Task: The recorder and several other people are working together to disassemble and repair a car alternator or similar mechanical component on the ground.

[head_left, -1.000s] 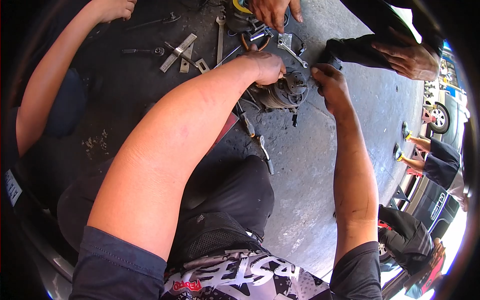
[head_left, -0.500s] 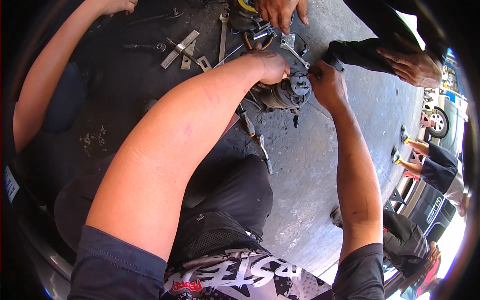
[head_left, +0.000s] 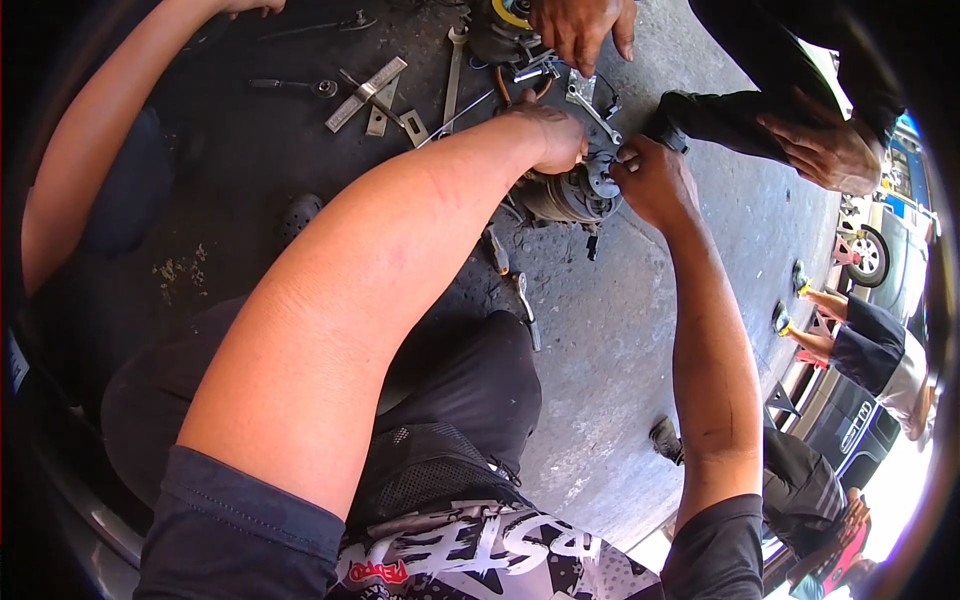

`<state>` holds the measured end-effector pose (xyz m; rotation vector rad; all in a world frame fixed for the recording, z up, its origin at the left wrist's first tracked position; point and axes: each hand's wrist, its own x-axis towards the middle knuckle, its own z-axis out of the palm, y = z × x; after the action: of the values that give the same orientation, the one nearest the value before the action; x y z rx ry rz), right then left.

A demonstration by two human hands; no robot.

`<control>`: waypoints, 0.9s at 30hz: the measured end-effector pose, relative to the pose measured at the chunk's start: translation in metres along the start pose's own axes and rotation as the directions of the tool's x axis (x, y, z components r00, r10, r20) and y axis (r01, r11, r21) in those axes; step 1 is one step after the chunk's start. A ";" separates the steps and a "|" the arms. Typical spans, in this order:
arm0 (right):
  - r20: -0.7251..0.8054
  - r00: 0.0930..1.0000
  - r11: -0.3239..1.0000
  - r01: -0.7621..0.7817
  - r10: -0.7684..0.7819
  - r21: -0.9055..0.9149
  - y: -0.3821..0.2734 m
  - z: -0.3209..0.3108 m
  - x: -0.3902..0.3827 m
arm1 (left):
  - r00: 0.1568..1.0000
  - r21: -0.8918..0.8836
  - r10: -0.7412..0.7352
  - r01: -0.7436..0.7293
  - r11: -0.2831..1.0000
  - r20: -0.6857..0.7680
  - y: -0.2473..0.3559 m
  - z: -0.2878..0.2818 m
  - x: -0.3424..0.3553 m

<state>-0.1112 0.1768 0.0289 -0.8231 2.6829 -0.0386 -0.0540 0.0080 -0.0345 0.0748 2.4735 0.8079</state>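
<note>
One round part point(head_left: 568, 203) sits on the floor point(head_left: 620, 330); my left hand point(head_left: 558, 138) curls at its far edge, my right hand point(head_left: 655, 182) at its right. Their grip I can't tell. Two wrenches point(head_left: 453, 88) lie beyond.

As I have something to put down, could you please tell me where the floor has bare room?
Bare floor lies between the lower ratchet and the right forearm, and beyond that forearm toward a bystander's shoes. It is crowded around the left hand: metal part, wrenches, metal bars.
</note>
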 end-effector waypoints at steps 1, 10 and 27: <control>0.031 0.998 0.996 -0.061 0.063 -0.057 -0.001 0.000 0.000 | 1.000 -0.004 0.004 -0.004 1.000 -0.004 0.000 0.000 0.000; 0.082 0.983 0.965 -0.142 0.164 -0.222 -0.013 0.004 0.014 | 0.993 0.016 0.083 -0.082 0.997 -0.079 -0.005 0.005 0.002; 0.175 0.982 0.970 -0.028 0.072 -0.241 -0.011 0.000 0.018 | 0.995 0.079 0.064 -0.058 0.995 -0.081 -0.002 0.006 -0.001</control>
<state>-0.1190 0.1577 0.0247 -0.7844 2.5625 0.3600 -0.0499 0.0094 -0.0394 0.1479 2.5927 0.7555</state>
